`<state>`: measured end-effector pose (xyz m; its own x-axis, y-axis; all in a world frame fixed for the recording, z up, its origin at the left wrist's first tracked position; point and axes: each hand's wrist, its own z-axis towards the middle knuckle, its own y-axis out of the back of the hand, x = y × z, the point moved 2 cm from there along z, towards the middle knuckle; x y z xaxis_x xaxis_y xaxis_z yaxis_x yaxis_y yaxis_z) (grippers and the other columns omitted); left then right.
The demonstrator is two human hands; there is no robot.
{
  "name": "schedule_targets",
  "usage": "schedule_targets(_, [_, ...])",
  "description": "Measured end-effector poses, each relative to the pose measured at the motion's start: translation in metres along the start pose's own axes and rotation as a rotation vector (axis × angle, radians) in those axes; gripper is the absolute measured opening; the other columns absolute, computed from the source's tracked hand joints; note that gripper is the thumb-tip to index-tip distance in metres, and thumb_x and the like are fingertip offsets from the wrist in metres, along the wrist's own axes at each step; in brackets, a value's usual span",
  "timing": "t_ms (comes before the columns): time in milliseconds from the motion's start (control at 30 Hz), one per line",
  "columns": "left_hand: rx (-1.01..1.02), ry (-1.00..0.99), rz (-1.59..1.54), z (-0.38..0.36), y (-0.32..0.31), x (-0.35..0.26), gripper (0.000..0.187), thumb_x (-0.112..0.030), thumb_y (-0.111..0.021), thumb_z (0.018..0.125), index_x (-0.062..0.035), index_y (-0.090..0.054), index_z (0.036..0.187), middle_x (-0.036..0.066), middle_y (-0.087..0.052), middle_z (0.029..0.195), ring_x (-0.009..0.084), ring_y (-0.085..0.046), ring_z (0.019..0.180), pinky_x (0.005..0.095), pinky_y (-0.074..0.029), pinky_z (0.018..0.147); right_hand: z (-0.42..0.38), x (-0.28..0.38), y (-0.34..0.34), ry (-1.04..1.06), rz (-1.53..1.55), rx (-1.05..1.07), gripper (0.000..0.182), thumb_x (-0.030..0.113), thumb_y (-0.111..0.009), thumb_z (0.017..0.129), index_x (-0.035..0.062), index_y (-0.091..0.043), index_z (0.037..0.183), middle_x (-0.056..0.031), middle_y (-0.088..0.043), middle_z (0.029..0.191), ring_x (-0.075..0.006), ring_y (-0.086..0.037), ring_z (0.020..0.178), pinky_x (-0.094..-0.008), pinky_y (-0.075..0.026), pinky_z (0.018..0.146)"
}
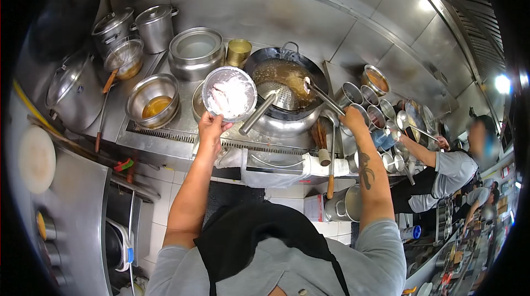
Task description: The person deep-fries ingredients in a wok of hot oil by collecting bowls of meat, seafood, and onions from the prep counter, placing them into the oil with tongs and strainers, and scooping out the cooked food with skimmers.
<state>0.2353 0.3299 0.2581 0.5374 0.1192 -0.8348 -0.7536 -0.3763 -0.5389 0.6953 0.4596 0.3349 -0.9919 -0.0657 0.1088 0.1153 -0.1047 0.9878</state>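
My left hand (213, 126) grips the near rim of a round metal bowl (210, 100) holding floured, pale pieces (231, 96). Beside it, a large dark wok (322, 78) holds bubbling brown oil (281, 69). My right hand (354, 119) is closed around long metal tongs (327, 99), whose tip is over the wok's right part with a small pale piece (307, 83) at it. A perforated strainer (282, 97) rests in the wok, its thick handle (257, 115) sticking out toward me, untouched by either hand.
Left of the bowl stand a steel bowl with yellow liquid (132, 102), a large pot (190, 69) and a gold tin (238, 53). A brush (319, 137) and steel containers (349, 93) are at the right. Another person (452, 172) works farther right.
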Motion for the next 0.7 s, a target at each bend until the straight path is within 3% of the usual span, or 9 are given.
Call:
schedule_targets(133, [0.012, -0.003, 0.018, -0.007, 0.003, -0.004, 0.015, -0.002, -0.052, 0.089, -0.0043, -0.054, 0.104, 0.01, -0.062, 0.098, 0.019, -0.065, 0.081, 0.0295, -0.058, 0.066, 0.01, -0.002, -0.017, -0.094, -0.03, -0.009, 0.033, 0.024, -0.068, 0.073, -0.0018, -0.064, 0.093, -0.0251, -0.063, 0.098, -0.0386, -0.06, 0.097, -0.0461, -0.048, 0.083])
schedule_targets(233, [-0.005, -0.012, -0.003, -0.013, 0.0, -0.012, 0.005, -0.001, -0.052, 0.088, -0.0049, -0.052, 0.091, 0.006, -0.06, 0.084, 0.0145, -0.063, 0.071, 0.0267, -0.058, 0.061, 0.01, 0.002, -0.012, -0.133, -0.002, -0.007, 0.034, 0.024, -0.068, 0.073, -0.0022, -0.064, 0.093, -0.0256, -0.063, 0.098, -0.0387, -0.06, 0.097, -0.0457, -0.048, 0.084])
schedule_targets(433, [-0.016, -0.006, 0.015, -0.012, 0.004, -0.013, 0.005, 0.0, -0.052, 0.088, -0.0046, -0.052, 0.091, 0.006, -0.06, 0.084, 0.0152, -0.063, 0.072, 0.0272, -0.058, 0.062, 0.016, -0.004, 0.004, -0.071, -0.043, -0.021, 0.028, 0.018, -0.059, 0.075, -0.0028, -0.063, 0.093, -0.027, -0.063, 0.097, -0.0414, -0.061, 0.095, -0.047, -0.048, 0.084])
schedule_targets(533, [-0.009, 0.017, 0.083, -0.009, 0.007, -0.012, 0.013, 0.0, -0.051, 0.088, -0.0045, -0.053, 0.1, 0.009, -0.06, 0.097, 0.0193, -0.064, 0.083, 0.0305, -0.058, 0.069, 0.012, 0.005, 0.007, -0.069, -0.055, -0.001, 0.026, 0.016, -0.057, 0.076, -0.002, -0.063, 0.094, -0.0274, -0.063, 0.098, -0.0417, -0.061, 0.096, -0.0473, -0.048, 0.085])
schedule_targets(700, [0.003, 0.04, 0.083, -0.005, 0.01, -0.006, 0.013, 0.0, -0.051, 0.087, -0.0047, -0.053, 0.099, 0.008, -0.06, 0.097, 0.0194, -0.064, 0.083, 0.0312, -0.058, 0.07, 0.024, 0.006, -0.018, -0.117, -0.07, -0.025, 0.026, 0.016, -0.057, 0.078, -0.0023, -0.063, 0.094, -0.0268, -0.063, 0.099, -0.0412, -0.06, 0.098, -0.0464, -0.048, 0.086])
